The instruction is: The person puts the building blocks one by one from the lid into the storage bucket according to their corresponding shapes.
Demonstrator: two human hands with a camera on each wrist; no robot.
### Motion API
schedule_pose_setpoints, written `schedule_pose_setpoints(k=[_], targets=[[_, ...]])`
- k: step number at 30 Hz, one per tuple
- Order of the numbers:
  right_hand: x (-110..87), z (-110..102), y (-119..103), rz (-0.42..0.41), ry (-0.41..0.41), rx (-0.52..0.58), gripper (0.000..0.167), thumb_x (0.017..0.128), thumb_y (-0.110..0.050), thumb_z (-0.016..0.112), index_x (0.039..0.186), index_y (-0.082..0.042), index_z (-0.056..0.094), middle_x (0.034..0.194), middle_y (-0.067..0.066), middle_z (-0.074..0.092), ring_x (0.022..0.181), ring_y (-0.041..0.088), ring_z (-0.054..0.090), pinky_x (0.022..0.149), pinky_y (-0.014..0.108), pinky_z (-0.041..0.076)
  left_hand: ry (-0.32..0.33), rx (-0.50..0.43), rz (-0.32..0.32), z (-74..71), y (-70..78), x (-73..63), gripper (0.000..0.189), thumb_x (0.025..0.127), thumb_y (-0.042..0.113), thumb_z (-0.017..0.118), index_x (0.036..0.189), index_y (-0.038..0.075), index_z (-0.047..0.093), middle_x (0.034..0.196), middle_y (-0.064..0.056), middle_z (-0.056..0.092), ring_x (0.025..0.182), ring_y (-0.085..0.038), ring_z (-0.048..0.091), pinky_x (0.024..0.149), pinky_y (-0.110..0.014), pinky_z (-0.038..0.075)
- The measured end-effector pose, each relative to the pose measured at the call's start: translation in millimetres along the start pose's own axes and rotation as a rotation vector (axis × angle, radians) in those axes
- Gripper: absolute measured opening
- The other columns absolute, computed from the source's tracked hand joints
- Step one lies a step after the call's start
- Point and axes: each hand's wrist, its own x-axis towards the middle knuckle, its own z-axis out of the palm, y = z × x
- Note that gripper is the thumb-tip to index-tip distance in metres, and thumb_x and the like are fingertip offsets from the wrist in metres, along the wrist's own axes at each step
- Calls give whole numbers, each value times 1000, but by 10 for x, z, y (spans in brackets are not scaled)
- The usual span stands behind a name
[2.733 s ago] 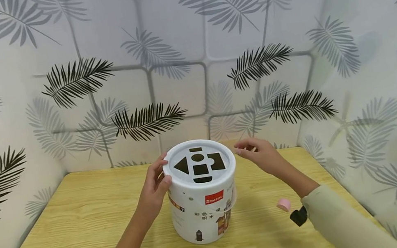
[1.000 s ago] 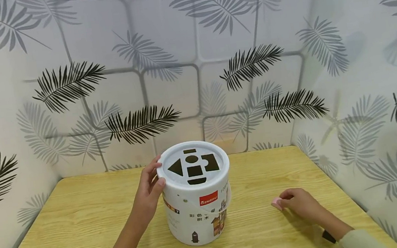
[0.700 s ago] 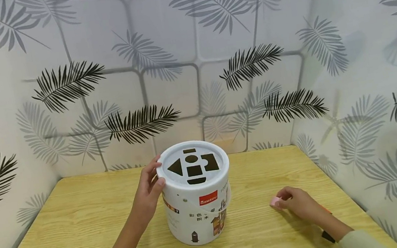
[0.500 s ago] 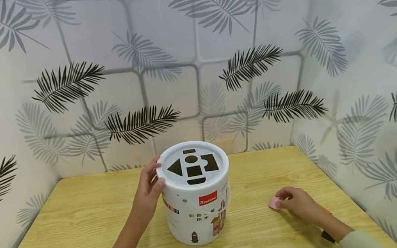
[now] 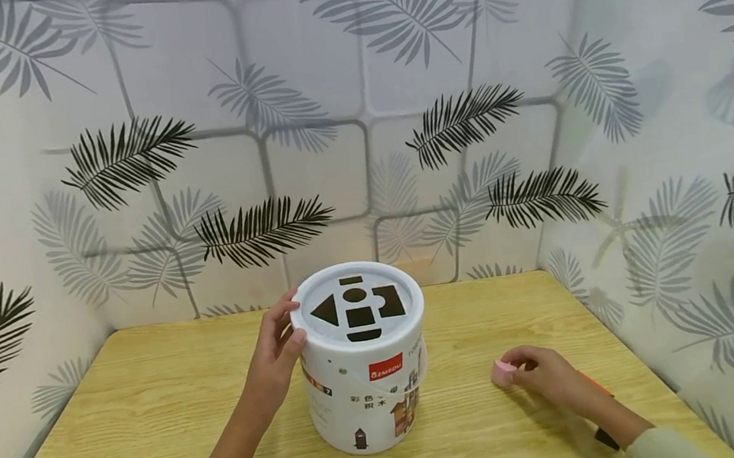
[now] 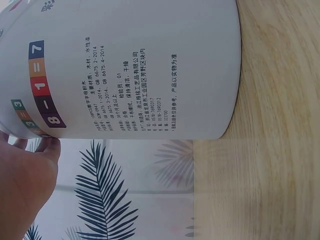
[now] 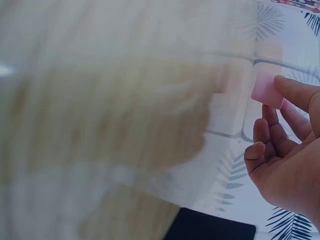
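A white block bucket (image 5: 369,389) stands upright on the table, its lid (image 5: 324,330) pierced by cut-out shapes, among them a triangle, a circle and a square. My left hand (image 5: 275,355) grips the bucket's left upper edge, thumb on the near side and fingers farther round. In the left wrist view, those fingers (image 6: 47,145) lie against the printed side of the bucket (image 6: 150,60). To the right of the bucket, my right hand (image 5: 546,373) pinches a small pink block (image 5: 503,373) between thumb and fingers. The right wrist view shows the pink block (image 7: 267,90) at the fingertips.
The wooden table (image 5: 175,405) is enclosed by leaf-patterned walls (image 5: 332,172) at the back and sides. Something orange (image 5: 594,383) lies behind my right wrist, mostly hidden. A clear handle (image 5: 387,392) hangs across the bucket's front.
My right hand has gone from beside the lid down to the right and taken hold of the pink block, which has since shifted slightly left. The left hand stays at the bucket's edge.
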Motion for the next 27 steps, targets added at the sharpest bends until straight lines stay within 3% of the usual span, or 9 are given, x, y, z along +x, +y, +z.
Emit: schedule_pose_setpoints(k=[11,17,27], targets=[[14,-142,-313,-65,36,8,37,96,-27,69,126,-6,65,115,10,69,92,17,57,69,27,52,-5,-4,-9,5,39,-7,42,106,12,45,146,10,32,166,-3,24,146,-41,34,102,-20,47],[-39,-274,-672,-119,103,3,37,96,-35,69,126,-14,66,110,6,68,91,19,59,71,27,53,-9,-7,-11,4,33,-6,42,106,13,45,146,11,33,166,-2,24,145,-40,35,102,-21,47],[-62,-401,-1257,-198,133,4,37,95,-35,70,126,-14,67,112,6,69,89,22,60,73,26,54,-5,-12,-12,-12,12,-1,41,106,13,46,145,9,32,167,-4,23,145,-43,34,103,-19,46]])
